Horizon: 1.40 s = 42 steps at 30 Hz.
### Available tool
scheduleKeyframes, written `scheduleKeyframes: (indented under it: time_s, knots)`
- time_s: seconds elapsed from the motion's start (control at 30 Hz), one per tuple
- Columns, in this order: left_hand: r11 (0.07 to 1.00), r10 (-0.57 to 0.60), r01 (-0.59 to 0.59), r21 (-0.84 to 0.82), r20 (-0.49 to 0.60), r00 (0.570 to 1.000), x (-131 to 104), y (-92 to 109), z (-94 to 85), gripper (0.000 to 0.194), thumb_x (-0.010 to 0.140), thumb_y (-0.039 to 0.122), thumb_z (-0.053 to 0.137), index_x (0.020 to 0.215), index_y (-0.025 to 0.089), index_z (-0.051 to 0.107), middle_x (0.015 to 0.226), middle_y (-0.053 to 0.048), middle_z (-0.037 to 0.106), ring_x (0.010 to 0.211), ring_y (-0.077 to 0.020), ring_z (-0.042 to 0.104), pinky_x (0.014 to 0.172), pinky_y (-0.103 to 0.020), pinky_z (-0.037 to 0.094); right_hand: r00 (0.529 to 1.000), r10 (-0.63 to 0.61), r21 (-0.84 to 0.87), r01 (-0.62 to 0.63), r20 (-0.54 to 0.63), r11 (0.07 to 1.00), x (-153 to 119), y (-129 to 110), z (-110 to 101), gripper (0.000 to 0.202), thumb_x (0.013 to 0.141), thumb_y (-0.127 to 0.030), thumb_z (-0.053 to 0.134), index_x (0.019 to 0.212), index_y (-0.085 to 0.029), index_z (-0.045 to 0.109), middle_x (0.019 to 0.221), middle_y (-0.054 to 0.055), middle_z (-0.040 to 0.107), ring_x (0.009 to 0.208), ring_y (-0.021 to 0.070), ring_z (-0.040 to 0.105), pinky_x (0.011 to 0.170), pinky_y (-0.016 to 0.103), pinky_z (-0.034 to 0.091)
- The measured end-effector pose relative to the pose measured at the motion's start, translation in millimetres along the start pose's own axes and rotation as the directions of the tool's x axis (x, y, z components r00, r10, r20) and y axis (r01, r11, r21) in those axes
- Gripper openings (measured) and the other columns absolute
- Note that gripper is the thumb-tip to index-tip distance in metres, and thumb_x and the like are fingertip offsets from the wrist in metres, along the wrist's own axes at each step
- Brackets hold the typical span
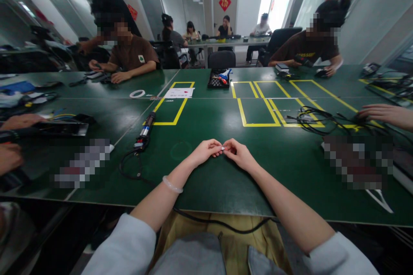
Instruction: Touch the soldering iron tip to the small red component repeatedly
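My left hand (209,150) and my right hand (238,152) meet above the near middle of the green table (200,184). Between their fingertips is a tiny silvery-white piece (222,148), too small for me to name. Both hands are pinched closed on it, thumbs and forefingers together. A pale bangle (172,184) circles my left wrist. To the left of my hands lies an electric screwdriver-like cylindrical tool (147,126) with a black cable (121,164) looped at its near end.
A black tray (218,79) with a blue and red tool stands at the back. Yellow tape outlines (261,125) mark the table, and a printed sheet (179,93) lies left. Tangled black cables (309,120) lie right, near another person's hand (387,114). Other people sit around.
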<state>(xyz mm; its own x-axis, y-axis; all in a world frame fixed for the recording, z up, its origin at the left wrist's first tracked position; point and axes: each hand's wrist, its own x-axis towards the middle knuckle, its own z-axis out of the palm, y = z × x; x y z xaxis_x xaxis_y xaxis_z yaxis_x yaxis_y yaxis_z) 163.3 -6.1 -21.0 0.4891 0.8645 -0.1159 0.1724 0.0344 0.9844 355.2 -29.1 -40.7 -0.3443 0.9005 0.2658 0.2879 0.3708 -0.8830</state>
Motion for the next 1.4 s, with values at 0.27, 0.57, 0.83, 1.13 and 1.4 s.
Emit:
scheduleKeyframes:
  time_s: [0.27,0.57,0.83,1.13,1.4]
  knots:
    - [0.999,0.034,-0.034,-0.028,-0.016,0.999,-1.8,-0.2,1.0,0.035,0.069,0.033,0.073,0.095,0.013,0.059,0.083,-0.002,0.060,0.069,-0.0090,0.056,0.067,-0.024,0.043,0.999,-0.004,-0.033,0.003,-0.045,0.999,0.5,-0.9,-1.0,0.019,0.087,-0.037,0.054,0.088,-0.018,0.059,0.075,-0.001,0.059,0.063,0.0115,0.050,0.060,0.024,0.040]
    - [0.998,0.067,-0.067,-0.017,-0.003,0.998,-2.6,-1.4,0.1,0.029,0.067,0.025,0.072,0.089,0.013,0.058,0.088,-0.004,0.063,0.079,-0.0110,0.059,0.078,-0.026,0.044,0.999,0.032,-0.057,-0.034,-0.036,0.998,2.2,-5.1,-0.3,0.019,0.078,-0.030,0.062,0.092,-0.017,0.060,0.080,0.001,0.063,0.066,0.0117,0.054,0.060,0.024,0.042]
    - [0.979,0.085,-0.082,0.189,-0.006,0.996,-7.6,3.7,-16.3,0.039,0.074,0.030,0.067,0.108,0.015,0.057,0.106,-0.010,0.063,0.095,-0.0168,0.061,0.090,-0.035,0.046,0.999,0.030,-0.075,-0.033,-0.043,0.997,2.3,-3.0,-3.4,0.013,0.078,-0.025,0.061,0.088,-0.017,0.060,0.077,0.000,0.061,0.065,0.0114,0.054,0.062,0.024,0.042]
    - [0.314,0.261,0.445,0.839,-0.527,0.809,-62.9,1.3,-137.6,0.060,0.079,0.043,0.055,0.130,0.013,0.047,0.137,-0.019,0.043,0.126,-0.0354,0.040,0.105,-0.049,0.031,0.999,0.045,-0.087,-0.048,-0.029,0.995,2.2,-2.1,-3.1,0.014,0.078,-0.024,0.061,0.090,-0.017,0.060,0.076,-0.001,0.060,0.065,0.0113,0.052,0.062,0.024,0.040]
    - [0.279,-0.010,0.718,0.638,-0.746,0.666,-103.7,-14.4,-208.7,0.061,0.080,0.043,0.054,0.129,0.011,0.040,0.130,-0.022,0.046,0.110,-0.0382,0.053,0.084,-0.049,0.047,0.999,0.041,-0.080,-0.043,-0.024,0.996,3.0,-0.6,-0.2,0.015,0.078,-0.025,0.061,0.090,-0.017,0.061,0.076,-0.001,0.060,0.063,0.0105,0.051,0.062,0.023,0.040]
